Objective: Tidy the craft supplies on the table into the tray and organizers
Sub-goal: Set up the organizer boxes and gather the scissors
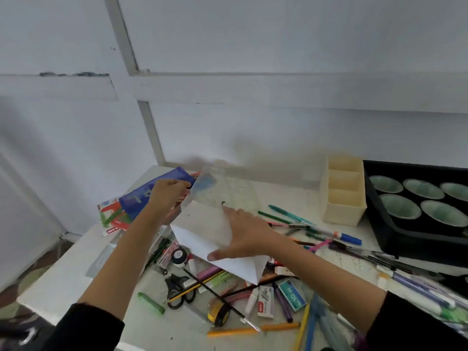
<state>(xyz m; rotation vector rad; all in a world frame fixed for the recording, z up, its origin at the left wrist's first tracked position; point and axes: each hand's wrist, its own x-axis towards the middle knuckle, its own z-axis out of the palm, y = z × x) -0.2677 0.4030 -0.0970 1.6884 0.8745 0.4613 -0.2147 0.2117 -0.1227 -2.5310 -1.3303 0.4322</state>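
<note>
A blue sheet point(141, 196) is gripped by the left hand point(168, 193); white paper point(202, 224) is pressed by the flat right hand point(244, 235). Pens point(209, 271) beneath could be scattered if it is dragged.

Craft workspace: cluttered table point(59, 281), pens point(288, 214)

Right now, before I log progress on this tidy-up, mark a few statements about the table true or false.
1. The cream three-compartment organizer shows no supplies inside. True.
2. The right hand rests with spread fingers on the white paper. True.
3. The black scissors are already in the black tray. False: they lie on the table among pens.
4. The yellow tape measure stands in the organizer. False: it lies on the table, near the front edge.
</note>
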